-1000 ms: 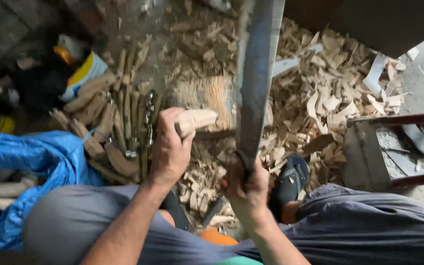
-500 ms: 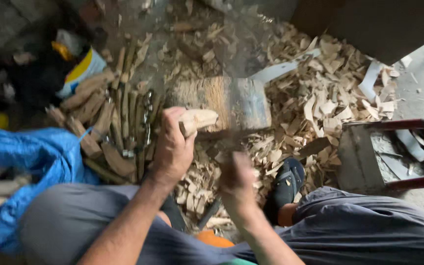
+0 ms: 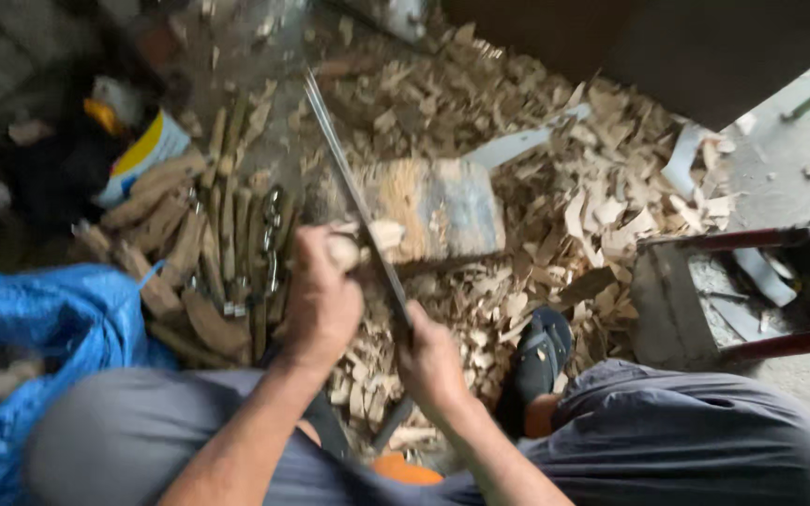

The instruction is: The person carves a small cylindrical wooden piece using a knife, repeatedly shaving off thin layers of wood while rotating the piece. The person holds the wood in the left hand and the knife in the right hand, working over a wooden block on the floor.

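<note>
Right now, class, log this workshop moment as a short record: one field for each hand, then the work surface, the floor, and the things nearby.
Left hand: grips a pale wood piece against the block
Right hand: holds the long blade by its handle, edge by the wood piece
Work surface: wooden chopping block
Floor: wood chips thick around the block
Nearby: row of carved sticks to the left, blue sack, dark sandal

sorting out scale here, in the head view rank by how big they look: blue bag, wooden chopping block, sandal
1. blue bag, largest, though partly cut off and nearer the camera
2. wooden chopping block
3. sandal, smallest
</note>
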